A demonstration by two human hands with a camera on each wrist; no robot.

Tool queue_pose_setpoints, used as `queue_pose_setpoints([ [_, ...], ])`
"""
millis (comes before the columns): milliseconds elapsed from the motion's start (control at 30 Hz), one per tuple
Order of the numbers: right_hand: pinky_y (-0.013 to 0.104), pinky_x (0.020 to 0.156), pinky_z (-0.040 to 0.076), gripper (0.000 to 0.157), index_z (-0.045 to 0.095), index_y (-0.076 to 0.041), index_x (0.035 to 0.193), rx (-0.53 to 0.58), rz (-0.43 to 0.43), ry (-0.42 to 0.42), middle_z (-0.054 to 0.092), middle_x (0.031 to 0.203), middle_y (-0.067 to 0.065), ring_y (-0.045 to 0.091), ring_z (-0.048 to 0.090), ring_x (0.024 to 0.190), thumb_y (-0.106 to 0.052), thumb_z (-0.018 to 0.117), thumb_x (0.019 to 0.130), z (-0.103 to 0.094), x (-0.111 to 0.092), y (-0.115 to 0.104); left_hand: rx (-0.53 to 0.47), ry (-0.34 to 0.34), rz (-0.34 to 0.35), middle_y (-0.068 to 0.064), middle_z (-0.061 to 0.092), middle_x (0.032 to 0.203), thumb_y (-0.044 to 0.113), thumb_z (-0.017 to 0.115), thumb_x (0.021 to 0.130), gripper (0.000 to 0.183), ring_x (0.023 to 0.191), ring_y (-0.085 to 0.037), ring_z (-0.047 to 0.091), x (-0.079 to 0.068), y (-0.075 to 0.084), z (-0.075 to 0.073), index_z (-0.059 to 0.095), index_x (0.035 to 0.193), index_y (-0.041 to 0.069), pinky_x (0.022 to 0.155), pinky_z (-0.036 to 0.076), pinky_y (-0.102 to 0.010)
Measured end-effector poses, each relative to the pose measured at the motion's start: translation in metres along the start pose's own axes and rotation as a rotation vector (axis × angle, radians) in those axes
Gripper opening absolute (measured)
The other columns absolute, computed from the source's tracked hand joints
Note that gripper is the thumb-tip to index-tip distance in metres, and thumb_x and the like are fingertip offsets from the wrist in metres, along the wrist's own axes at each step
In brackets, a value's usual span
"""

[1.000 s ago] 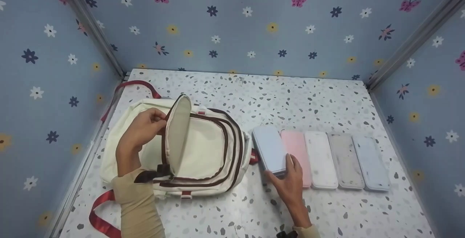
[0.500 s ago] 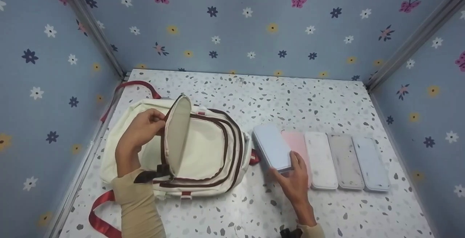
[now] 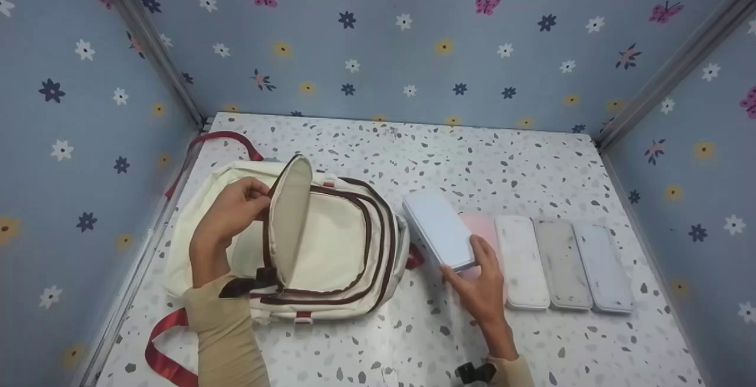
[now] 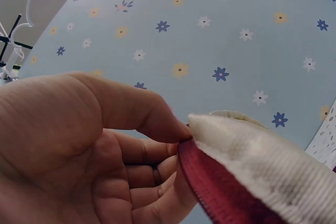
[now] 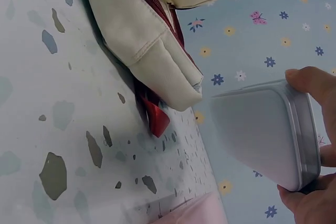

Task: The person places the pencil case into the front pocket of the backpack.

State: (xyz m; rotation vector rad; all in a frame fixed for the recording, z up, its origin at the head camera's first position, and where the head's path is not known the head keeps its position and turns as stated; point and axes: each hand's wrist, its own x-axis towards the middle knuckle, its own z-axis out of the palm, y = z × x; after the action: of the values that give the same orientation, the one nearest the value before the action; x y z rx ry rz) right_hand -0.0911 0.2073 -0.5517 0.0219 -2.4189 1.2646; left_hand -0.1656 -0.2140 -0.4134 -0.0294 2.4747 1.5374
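Note:
A cream backpack (image 3: 360, 310) with maroon zips lies on the left of the table, its front pocket flap (image 3: 289, 221) raised. My left hand (image 3: 230, 215) pinches the flap's maroon-trimmed edge between thumb and fingers. In the left wrist view, the maroon zip tape (image 4: 215, 182) meets the fingertips. My right hand (image 3: 481, 283) grips the near end of a light blue tin box (image 3: 440, 230), thumb on one side and fingers on the other. The right wrist view shows the box (image 5: 262, 135) held off the table, tilted, close to the backpack's right end. Its far end overlaps the bag's side there.
Right of the held box lie a pink tin box (image 3: 481, 227), partly covered by it, a white one (image 3: 522, 263), a grey one (image 3: 564, 263) and another light blue one (image 3: 603, 266), in a row. Red straps (image 3: 162, 340) trail off the backpack. Flower-patterned walls (image 3: 378, 38) surround the speckled table (image 3: 502, 168).
My right hand has lifted the light blue tin box and moved it slightly away from me, uncovering more of the table in front. The left hand stays on the flap.

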Motion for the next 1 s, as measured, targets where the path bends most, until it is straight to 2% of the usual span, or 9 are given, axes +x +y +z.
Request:
queue_pose_setpoints([
  [100, 0.022, 0.106, 0.033, 0.082, 0.048, 0.0, 0.138, 0.02, -0.035, -0.014, 0.045, 0.141, 0.019, 0.032, 0.045, 0.13, -0.024, 0.086, 0.069, 0.002, 0.003, -0.003, 0.003, -0.001, -0.002, -0.01, 0.051, 0.094, 0.011, 0.044, 0.097, 0.024, 0.076, -0.011, 0.06, 0.001, 0.0, 0.001, 0.047, 0.114, -0.006, 0.074, 0.051, -0.024],
  [167, 0.026, 0.107, 0.033, 0.082, 0.047, -0.002, 0.138, 0.037, -0.051, -0.035, 0.045, 0.142, 0.018, 0.032, 0.044, 0.131, -0.025, 0.086, 0.069, 0.004, 0.004, -0.005, 0.003, 0.003, -0.004, -0.01, 0.051, 0.094, 0.01, 0.045, 0.096, 0.024, 0.076, -0.011, 0.06, 0.002, 0.0, 0.001, 0.048, 0.114, -0.006, 0.073, 0.051, -0.023],
  [300, 0.043, 0.107, 0.035, 0.084, 0.047, -0.005, 0.14, 0.07, -0.06, -0.091, 0.043, 0.144, 0.018, 0.031, 0.041, 0.134, -0.027, 0.086, 0.069, 0.009, 0.007, -0.012, 0.01, 0.01, -0.01, -0.011, 0.052, 0.094, 0.01, 0.045, 0.096, 0.024, 0.076, -0.013, 0.061, 0.003, -0.001, 0.002, 0.048, 0.113, -0.006, 0.074, 0.052, -0.026],
  [367, 0.046, 0.107, 0.035, 0.084, 0.047, -0.006, 0.14, 0.071, -0.065, -0.118, 0.043, 0.144, 0.017, 0.03, 0.04, 0.135, -0.028, 0.086, 0.069, 0.013, 0.008, -0.015, 0.01, 0.01, -0.007, -0.012, 0.052, 0.095, 0.009, 0.045, 0.096, 0.024, 0.077, -0.014, 0.061, 0.003, -0.002, 0.002, 0.048, 0.113, -0.006, 0.075, 0.052, -0.027],
  [767, 0.051, 0.101, 0.04, 0.082, 0.049, -0.008, 0.139, 0.014, -0.18, -0.237, 0.046, 0.143, 0.013, 0.032, 0.041, 0.134, -0.039, 0.083, 0.07, 0.038, 0.015, -0.026, 0.017, 0.001, 0.001, -0.012, 0.052, 0.095, 0.009, 0.046, 0.096, 0.023, 0.076, -0.013, 0.06, 0.003, 0.002, 0.004, 0.049, 0.112, -0.007, 0.071, 0.05, -0.024],
  [1000, 0.047, 0.099, 0.044, 0.084, 0.048, -0.009, 0.14, 0.027, -0.175, -0.324, 0.046, 0.143, 0.012, 0.031, 0.046, 0.13, -0.044, 0.081, 0.071, 0.054, 0.014, -0.029, 0.058, 0.012, 0.007, -0.011, 0.052, 0.095, 0.011, 0.045, 0.096, 0.024, 0.077, -0.015, 0.057, 0.003, 0.001, 0.004, 0.05, 0.112, -0.005, 0.071, 0.048, -0.025],
])
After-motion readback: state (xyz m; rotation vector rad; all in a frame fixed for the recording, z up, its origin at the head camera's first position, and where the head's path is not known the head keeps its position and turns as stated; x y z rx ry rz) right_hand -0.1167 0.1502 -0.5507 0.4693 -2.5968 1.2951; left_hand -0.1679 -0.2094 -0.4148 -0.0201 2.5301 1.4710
